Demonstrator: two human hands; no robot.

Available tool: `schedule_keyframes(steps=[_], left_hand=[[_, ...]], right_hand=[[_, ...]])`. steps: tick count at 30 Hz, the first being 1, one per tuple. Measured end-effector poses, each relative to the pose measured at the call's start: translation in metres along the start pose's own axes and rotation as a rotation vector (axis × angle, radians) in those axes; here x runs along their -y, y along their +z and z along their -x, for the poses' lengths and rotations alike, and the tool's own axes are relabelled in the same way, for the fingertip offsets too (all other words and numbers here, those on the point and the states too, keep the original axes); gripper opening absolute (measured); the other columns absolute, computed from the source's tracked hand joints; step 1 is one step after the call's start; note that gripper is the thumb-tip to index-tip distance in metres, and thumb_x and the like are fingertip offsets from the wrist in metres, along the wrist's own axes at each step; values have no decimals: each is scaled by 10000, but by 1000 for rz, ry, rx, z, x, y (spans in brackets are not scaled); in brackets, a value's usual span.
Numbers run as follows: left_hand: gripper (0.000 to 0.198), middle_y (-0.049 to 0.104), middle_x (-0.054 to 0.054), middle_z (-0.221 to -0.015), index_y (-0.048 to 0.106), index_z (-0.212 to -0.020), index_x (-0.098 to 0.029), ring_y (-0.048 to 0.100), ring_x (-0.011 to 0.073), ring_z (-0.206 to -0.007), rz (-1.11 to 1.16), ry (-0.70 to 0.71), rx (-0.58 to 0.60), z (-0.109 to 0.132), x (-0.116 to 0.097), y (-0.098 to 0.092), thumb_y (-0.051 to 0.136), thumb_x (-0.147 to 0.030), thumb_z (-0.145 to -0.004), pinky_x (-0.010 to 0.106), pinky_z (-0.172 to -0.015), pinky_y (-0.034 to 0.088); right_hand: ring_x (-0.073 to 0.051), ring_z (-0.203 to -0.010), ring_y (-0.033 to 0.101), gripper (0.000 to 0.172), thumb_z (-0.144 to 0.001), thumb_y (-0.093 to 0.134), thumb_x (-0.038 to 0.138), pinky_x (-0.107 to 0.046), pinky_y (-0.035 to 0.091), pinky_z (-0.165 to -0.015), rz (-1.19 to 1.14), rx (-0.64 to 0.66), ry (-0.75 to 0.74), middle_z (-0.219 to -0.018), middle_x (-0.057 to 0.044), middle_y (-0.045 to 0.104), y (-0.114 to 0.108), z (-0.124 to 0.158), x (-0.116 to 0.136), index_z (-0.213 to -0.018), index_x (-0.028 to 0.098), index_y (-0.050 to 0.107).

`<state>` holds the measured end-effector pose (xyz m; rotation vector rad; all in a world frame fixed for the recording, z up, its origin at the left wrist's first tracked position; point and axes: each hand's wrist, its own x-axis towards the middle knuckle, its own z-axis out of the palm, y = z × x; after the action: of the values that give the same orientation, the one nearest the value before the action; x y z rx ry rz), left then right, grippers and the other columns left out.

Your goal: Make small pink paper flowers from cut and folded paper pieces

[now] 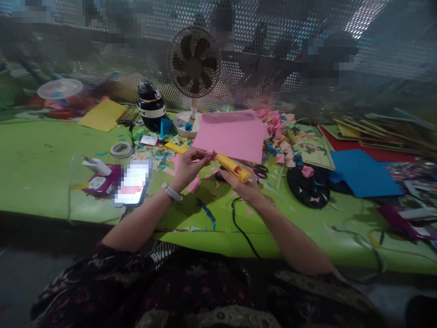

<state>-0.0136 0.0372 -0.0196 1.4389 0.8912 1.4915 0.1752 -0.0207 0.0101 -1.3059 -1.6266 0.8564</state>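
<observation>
My right hand is closed around a yellow glue gun, whose front end points left. A black cord runs below that hand to the table's near edge. My left hand, with a white band at the wrist, pinches a small piece of pink paper right at the gun's tip. Behind both hands lies a large pink sheet. Black-handled scissors rest just beyond my right hand. A small folded pink piece lies below my left hand.
A phone, a tape roll and a plugged power strip sit at left. A fan and black bottle stand behind. Folded paper pieces, a black disc and blue paper lie at right.
</observation>
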Motion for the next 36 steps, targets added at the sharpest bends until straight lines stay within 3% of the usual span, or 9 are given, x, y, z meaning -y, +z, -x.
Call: schedule_keyframes(steps=[9, 20, 36], left_hand=[[316, 703, 36, -794, 705, -798, -159, 658, 121, -711, 31, -22, 4, 1, -2, 0, 846, -424, -703, 259, -682, 562], [305, 685, 26, -781, 703, -795, -155, 645, 111, -708, 17, -6, 4, 1, -1, 0, 838, -418, -722, 253, -688, 558], [344, 744, 53, -827, 706, -819, -149, 681, 116, -720, 142, -136, 45, 2, -2, 2, 855, -432, -691, 255, -703, 566]], right_hand=[[-174, -666, 606, 344, -812, 692, 512, -306, 500, -600, 43, 7, 4, -764, -40, 679, -2, 1, 3, -879, 176, 726], [-190, -719, 651, 405, -823, 693, 538, -318, 535, -672, -12, 39, 28, -856, -51, 715, 0, 1, -7, -989, 171, 737], [-185, -685, 601, 309, -818, 681, 490, -325, 494, -618, 44, 5, 8, -780, -47, 671, -1, 0, 1, -866, 188, 719]])
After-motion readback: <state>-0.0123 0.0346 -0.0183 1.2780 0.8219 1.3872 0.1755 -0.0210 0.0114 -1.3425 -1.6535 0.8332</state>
